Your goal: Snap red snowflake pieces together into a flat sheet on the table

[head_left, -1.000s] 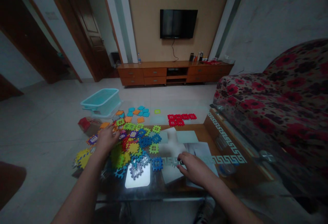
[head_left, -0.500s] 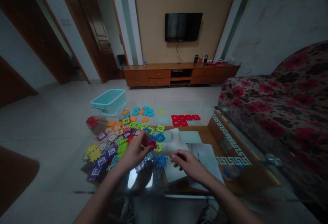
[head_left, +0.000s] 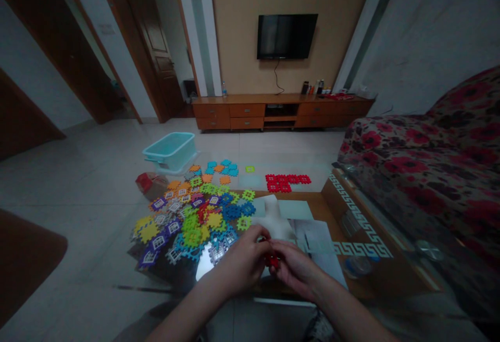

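My two hands meet above the near edge of a glass coffee table [head_left: 363, 249]. Between them, my left hand [head_left: 242, 265] and my right hand [head_left: 297, 270] pinch a small red interlocking plastic piece [head_left: 271, 261], partly hidden by my fingers. To the left lies a large heap of multicoloured waffle-shaped plastic blocks [head_left: 187, 227], close to my left hand. A white crumpled object [head_left: 275, 219] sits just beyond my right hand, and sheets of paper [head_left: 316, 243] lie to its right.
On the floor beyond the table are a turquoise plastic bin [head_left: 170, 151], a red block group [head_left: 285, 183], blue and orange pieces [head_left: 221, 169] and a small box [head_left: 151, 185]. A floral sofa [head_left: 394, 149] lines the right side.
My hands have come together in front of the white object, with the red piece now between them. My left hand has left the heap. The view has turned slightly.
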### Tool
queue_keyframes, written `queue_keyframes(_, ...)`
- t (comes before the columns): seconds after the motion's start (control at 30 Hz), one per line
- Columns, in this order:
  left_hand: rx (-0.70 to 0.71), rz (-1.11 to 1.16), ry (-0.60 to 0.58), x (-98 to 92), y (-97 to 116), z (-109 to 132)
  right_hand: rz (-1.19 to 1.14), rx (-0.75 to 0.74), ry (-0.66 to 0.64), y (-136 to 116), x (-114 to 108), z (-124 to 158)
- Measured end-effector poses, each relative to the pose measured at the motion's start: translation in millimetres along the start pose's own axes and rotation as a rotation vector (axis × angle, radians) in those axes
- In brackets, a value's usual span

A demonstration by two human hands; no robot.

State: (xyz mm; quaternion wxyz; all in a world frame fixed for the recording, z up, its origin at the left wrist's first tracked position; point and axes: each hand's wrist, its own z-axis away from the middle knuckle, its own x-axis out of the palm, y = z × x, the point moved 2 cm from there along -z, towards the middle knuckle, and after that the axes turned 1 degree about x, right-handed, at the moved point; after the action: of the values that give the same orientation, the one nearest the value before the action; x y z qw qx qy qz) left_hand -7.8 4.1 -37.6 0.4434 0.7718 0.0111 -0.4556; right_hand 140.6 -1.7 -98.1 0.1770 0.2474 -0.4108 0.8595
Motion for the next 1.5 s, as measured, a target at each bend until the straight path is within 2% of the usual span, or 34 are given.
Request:
queue_keyframes(0.1, -0.023, -0.054, -0.031, -12.4, -3, 2, 0.032, -0.09, 0.128, -4, -5, 0)
queue_keyframes(0.17, -0.113, -0.17, -0.024, -22.9, -13, 3, 0.051, -0.122, 0.217, -7, -8, 0)
queue_keyframes(0.23, -0.267, -0.355, -0.016, -32.1, -29, 5, 0.045, -0.119, 0.268, -11, -9, 2)
queue_keyframes(0.37, -0.641, -0.622, -0.042, -39.0, -71, 18, 0.048, -0.088, 0.271, -14, -7, 6)
queue_keyframes(0.43, -0.787, -0.615, -0.105, -35.8, -89, 27, 0.065, -0.073, 0.275, -14, -6, 7)
queue_keyframes(0.53, -0.9, -0.55, -0.234, -30.3, -104, 36, 0.073, -0.069, 0.28, -14, -5, 7)
queue_keyframes(0.67, -0.921, -0.511, -0.288, -30.3, -105, 36, 0.065, -0.066, 0.28, -14, -5, 6)
queue_keyframes(0.9, -0.726, -0.501, -0.312, -21.0, -98, 30, 0.051, -0.069, 0.28, -13, -7, 4)
queue_keyframes(1.17, -0.658, -0.464, -0.334, -22.2, -88, 26, 0.04, -0.068, 0.293, -12, -8, 2)
queue_keyframes(1.23, -0.682, -0.48, -0.314, -25.2, -90, 27, 0.039, -0.06, 0.29, -13, -6, 3)
queue_keyframes(1.37, -0.867, -0.542, -0.215, -33.7, -105, 33, 0.043, -0.052, 0.281, -14, -5, 5)
queue_keyframes(1.5, -0.962, -0.594, -0.196, -42.0, -116, 42, 0.044, -0.061, 0.299, -14, -7, 5)
